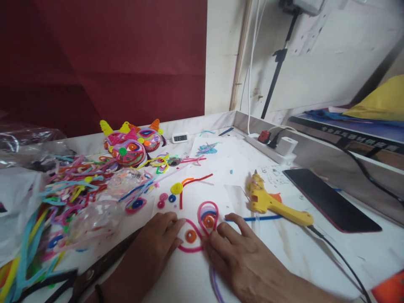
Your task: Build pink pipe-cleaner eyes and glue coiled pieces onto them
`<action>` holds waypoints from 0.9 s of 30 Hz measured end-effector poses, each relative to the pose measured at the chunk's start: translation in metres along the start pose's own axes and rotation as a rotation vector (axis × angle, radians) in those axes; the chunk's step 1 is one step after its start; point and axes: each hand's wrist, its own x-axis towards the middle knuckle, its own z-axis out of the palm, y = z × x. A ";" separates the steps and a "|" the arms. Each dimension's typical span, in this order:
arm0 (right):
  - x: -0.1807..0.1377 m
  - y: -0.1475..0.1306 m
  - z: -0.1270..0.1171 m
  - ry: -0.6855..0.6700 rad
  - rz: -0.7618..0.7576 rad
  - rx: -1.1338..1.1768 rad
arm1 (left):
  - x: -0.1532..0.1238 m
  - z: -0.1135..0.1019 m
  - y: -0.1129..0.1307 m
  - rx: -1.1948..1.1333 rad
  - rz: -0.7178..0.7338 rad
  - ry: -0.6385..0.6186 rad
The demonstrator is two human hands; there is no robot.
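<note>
A pink pipe cleaner (188, 250) is bent into a loop around an orange disc (190, 236) on the white paper. Closed fingers of my left hand (151, 248) hold this loop's left side. My right hand (244, 256) pinches the pink strand at its right, where a second pink loop (199, 212) meets it. Inside that upper loop lie blue and lilac strips above another orange disc (208, 221). A purple pipe cleaner (216, 284) trails from under my right fingers; whether they grip it too is hidden.
A yellow glue gun (268, 202) lies right of my hands, near a black phone (331, 200) and power strip (271, 149). Scissors (104, 256) lie beside my left forearm. Pipe cleaners (78, 185) pile up at left, below colourful decorated masks (131, 151).
</note>
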 end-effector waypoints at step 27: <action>0.006 -0.009 0.006 -0.049 -0.005 -0.104 | 0.014 -0.045 -0.010 -0.136 -0.130 0.024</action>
